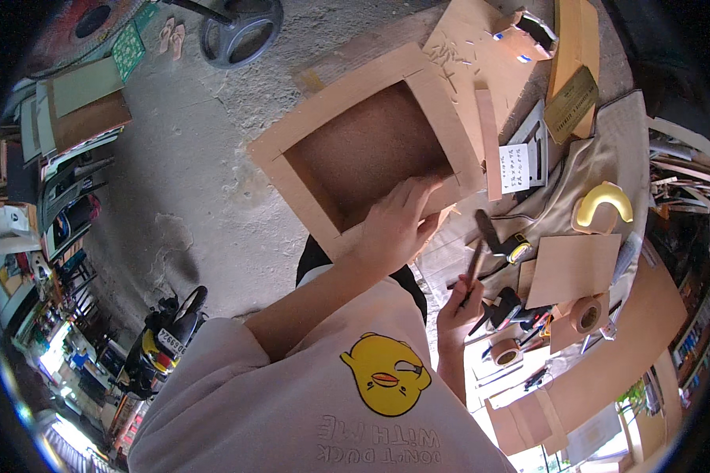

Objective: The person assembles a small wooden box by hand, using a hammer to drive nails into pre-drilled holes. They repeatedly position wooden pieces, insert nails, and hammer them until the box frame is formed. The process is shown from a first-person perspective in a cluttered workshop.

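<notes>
A square wooden frame [347,98] with a deep brown recessed middle leans in front of my lap, tilted to one side. My left hand [406,214] lies over its near right edge, fingers bent round the rim. Short dark marks cross the frame's corner joints. To the right and lower, my right hand [459,311] is closed round the slim brown handle of what looks like a hammer [475,266]. The tool's dark head [487,229] hangs beside a yellow and black tape measure [518,249]. Whether another small piece is under my left fingertips is hidden.
Small nail-like bits [448,55] lie scattered on a board at the far right. Beside me are a card with handwriting [514,167], a yellow curved object [605,205], a cardboard sheet [573,270] and tape rolls [587,315]. A motorbike [162,339] stands at left.
</notes>
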